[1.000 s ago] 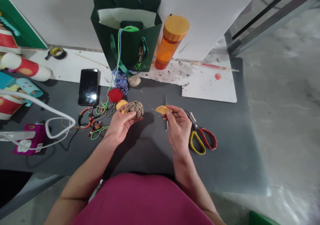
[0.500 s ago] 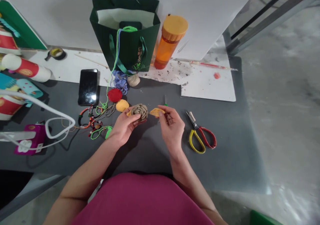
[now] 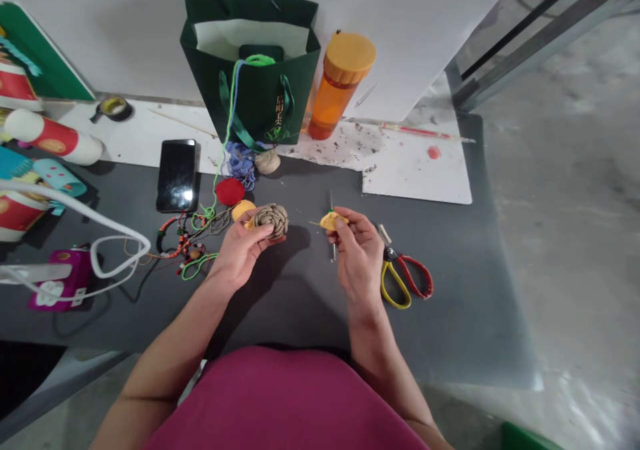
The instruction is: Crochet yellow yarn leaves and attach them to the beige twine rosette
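The right hand (image 3: pixel 357 253) had drawn back from the left, its thumb and fingers pinching a small yellow leaf-shaped piece (image 3: pixel 333 221) just beside the red-and-yellow scissors (image 3: pixel 405 277). The curled left hand (image 3: pixel 240 249) gripped a coiled twine rosette (image 3: pixel 270 220) above the dark tabletop (image 3: pixel 300 303).

Was a handicraft workspace: grey worktop (image 3: pixel 450 317) with scissors (image 3: pixel 417 277), coiled twine (image 3: pixel 270 220), red yarn ball (image 3: pixel 230 191), strung beads (image 3: pixel 173 243), bare concrete floor (image 3: pixel 565 270) alongside.
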